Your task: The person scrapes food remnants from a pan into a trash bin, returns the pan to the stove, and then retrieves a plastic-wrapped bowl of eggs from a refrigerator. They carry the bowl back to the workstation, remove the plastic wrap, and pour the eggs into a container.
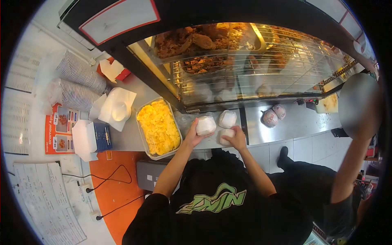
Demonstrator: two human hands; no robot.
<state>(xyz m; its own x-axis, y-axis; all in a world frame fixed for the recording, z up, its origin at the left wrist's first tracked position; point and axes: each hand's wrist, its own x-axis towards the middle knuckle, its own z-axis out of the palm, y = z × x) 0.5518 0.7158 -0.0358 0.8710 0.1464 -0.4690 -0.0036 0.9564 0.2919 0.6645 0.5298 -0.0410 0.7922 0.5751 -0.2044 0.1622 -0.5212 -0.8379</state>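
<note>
My left hand (pixel 195 132) is wrapped round the side of a white wrapped bundle (pixel 206 125) above the steel counter (pixel 255 132). To its right, my right hand (pixel 237 139) has its fingers on a second white bundle (pixel 226 136) near the counter's front edge. A third white bundle (pixel 227 119) lies just behind that one, with no hand on it. Left of my left hand stands a clear tub (pixel 141 126) filled with yellow food (pixel 158 125).
A glass-fronted heated cabinet (pixel 245 98) with fried food stands behind the counter. Two wrapped bundles (pixel 270 118) lie further right. Stacked containers (pixel 79 94) and open boxes (pixel 90 136) are at left. A co-worker's arm (pixel 350 167) holds a blurred round object (pixel 357 105) at right.
</note>
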